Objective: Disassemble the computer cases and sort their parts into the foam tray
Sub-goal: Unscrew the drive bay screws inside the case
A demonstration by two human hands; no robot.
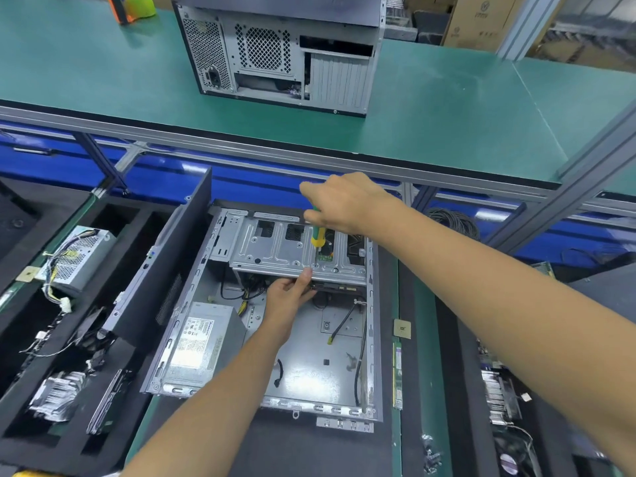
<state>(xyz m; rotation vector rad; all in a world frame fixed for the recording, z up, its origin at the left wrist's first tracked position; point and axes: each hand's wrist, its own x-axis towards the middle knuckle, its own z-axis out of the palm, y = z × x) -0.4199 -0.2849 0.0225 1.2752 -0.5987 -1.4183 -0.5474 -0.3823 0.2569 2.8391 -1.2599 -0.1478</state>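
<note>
An open computer case (pixel 373 339) lies flat in front of me, side panel off. A grey power supply (pixel 203 342) sits in its near left corner. Across its far end runs a silver drive bracket (pixel 275 249). My right hand (pixel 344 201) grips a yellow and green screwdriver (pixel 318 235), its tip down on the bracket. My left hand (pixel 292 290) pinches the bracket's near edge from below, over a dark drive partly hidden under it. The black foam tray (pixel 20 438) at the left holds a power supply (pixel 79 259), a heatsink (pixel 55 397) and a drive.
A second closed case (pixel 282 53) stands on the raised green shelf behind. A detached black panel (pixel 165 266) leans on the open case's left side. A RAM stick (pixel 398 376) and a CPU (pixel 402 328) lie at the right, beside another foam tray (pixel 481 407) with parts.
</note>
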